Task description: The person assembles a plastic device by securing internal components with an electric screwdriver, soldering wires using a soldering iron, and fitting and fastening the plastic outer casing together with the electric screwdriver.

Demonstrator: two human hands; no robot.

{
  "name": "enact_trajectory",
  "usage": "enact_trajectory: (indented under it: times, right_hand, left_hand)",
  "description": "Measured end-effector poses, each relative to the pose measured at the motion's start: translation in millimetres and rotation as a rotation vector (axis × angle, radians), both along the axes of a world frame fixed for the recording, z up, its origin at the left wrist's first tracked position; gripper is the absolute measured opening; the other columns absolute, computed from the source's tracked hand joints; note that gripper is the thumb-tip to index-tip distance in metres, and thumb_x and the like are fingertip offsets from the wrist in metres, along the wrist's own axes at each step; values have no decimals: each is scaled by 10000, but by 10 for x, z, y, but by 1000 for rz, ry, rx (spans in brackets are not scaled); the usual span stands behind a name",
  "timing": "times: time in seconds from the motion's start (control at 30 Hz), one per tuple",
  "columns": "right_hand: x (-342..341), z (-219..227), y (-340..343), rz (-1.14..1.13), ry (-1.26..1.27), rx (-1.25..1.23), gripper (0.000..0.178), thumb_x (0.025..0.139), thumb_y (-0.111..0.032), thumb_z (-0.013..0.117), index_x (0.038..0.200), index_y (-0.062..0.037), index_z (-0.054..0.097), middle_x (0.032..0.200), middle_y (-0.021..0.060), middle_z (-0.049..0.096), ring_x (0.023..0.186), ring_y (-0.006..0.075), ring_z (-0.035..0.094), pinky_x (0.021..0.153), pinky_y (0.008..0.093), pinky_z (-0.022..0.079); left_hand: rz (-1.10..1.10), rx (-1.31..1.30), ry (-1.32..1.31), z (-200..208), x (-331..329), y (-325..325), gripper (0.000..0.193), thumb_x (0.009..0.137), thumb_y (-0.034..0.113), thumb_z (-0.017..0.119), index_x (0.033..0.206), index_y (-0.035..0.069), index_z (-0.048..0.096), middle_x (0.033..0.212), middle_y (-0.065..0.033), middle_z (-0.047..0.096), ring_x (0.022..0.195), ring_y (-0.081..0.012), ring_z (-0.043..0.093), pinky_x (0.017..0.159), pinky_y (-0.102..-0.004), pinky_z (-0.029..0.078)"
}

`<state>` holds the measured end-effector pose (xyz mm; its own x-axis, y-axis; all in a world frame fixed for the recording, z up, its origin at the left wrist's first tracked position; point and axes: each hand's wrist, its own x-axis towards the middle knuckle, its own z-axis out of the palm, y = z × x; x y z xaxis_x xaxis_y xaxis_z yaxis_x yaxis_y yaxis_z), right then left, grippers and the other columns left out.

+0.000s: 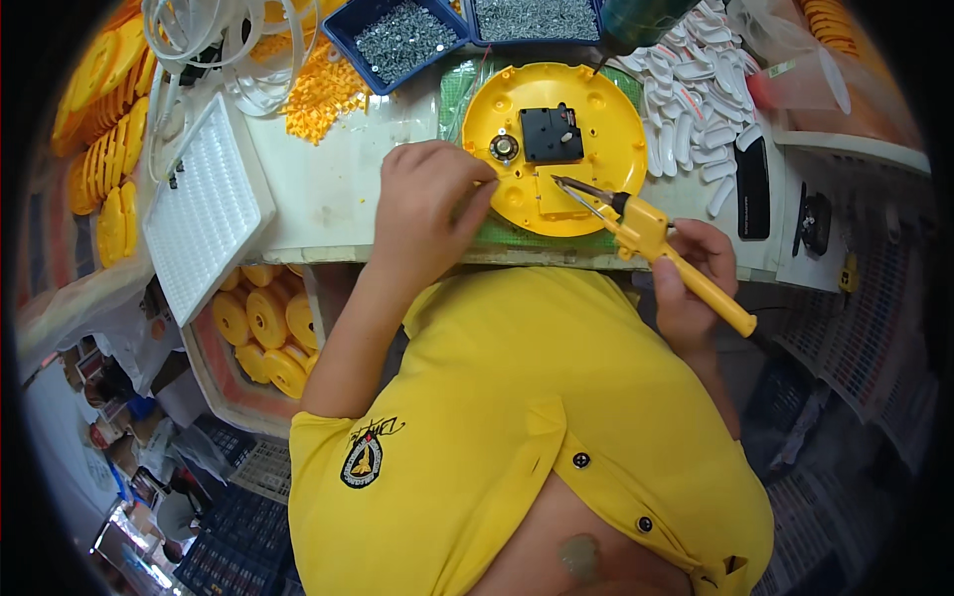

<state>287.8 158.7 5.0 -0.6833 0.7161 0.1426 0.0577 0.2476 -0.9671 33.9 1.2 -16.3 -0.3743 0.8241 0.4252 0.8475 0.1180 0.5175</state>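
A round yellow plastic shell [621, 109] lies with its inside facing up on a green mat [452, 94] at the bench edge. Fixed inside it are a black box-shaped module [552, 135] and, to the left, a small round metal part with a dark rim [504, 149]. My right hand [698, 278] is closed round the handle of a yellow soldering gun [651, 230]. Its tip points left, over the raised rectangle in the shell's lower half. By the shell's left rim, my left hand [429, 194] is closed in a pinch; whatever it holds cannot be made out.
Two blue bins [343, 35] of small metal screws stand behind the shell, near a hanging dark green power tool [636, 25]. White curved pieces [696, 109] pile up on the right, small yellow parts [323, 94] on the left. A white ridged tray [207, 204] overhangs the left edge.
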Motion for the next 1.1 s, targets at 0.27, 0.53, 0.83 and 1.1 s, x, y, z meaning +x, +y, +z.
enact_trajectory:
  times: [0.27, 0.53, 0.83, 1.1]
  right_hand:
    - [-65, -78, 15, 118, -101, 137, 416, 840, 67, 642, 1244, 34, 544, 1034, 69, 576, 889, 107, 547, 817, 245, 468]
    - [-129, -60, 53, 168, -71, 368, 380, 825, 29, 700, 1178, 30, 559, 989, 84, 605, 843, 126, 576, 772, 259, 492]
    - [-153, -3, 70, 212, -60, 405, 295, 821, 5, 717, 1060, 0, 544, 880, 102, 617, 738, 147, 576, 689, 266, 486]
    - [-173, 26, 43, 163, -81, 442, 375, 806, -10, 723, 1153, 39, 588, 931, 117, 655, 767, 154, 609, 713, 274, 512]
  left_hand:
    - [78, 25, 113, -157, 215, 117, 114, 824, 155, 751, 902, 149, 667, 881, 12, 632, 936, -207, 605, 986, -423, 370]
    - [128, -2, 81, -163, 265, 163, 95, 811, 168, 778, 885, 163, 719, 894, 17, 647, 975, -215, 601, 998, -459, 356]
    - [157, 8, 81, -187, 267, 181, 96, 798, 172, 785, 873, 165, 727, 876, 27, 649, 964, -205, 604, 988, -465, 354]
    - [162, -2, 85, -179, 275, 187, 83, 803, 170, 783, 865, 162, 727, 877, 26, 652, 961, -202, 606, 991, -468, 352]
